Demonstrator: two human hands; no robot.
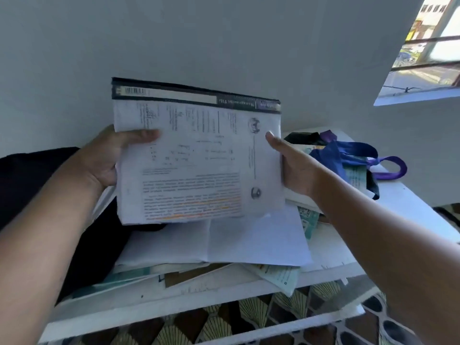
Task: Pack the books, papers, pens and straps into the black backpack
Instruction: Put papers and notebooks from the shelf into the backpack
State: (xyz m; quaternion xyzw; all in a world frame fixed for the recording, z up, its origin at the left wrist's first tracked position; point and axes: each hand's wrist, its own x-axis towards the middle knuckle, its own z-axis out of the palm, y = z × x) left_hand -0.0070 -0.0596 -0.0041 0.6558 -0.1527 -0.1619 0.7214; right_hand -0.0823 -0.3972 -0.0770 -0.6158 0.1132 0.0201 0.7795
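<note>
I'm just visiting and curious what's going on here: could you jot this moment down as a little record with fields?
held: file with printed papers, lifted above the table
left hand: grips the file's left edge
right hand: grips its right edge
backpack: black, at left, under the file
straps: blue and purple, on the table at right
loose papers: piled on the table
packed so far: cannot tell
</note>
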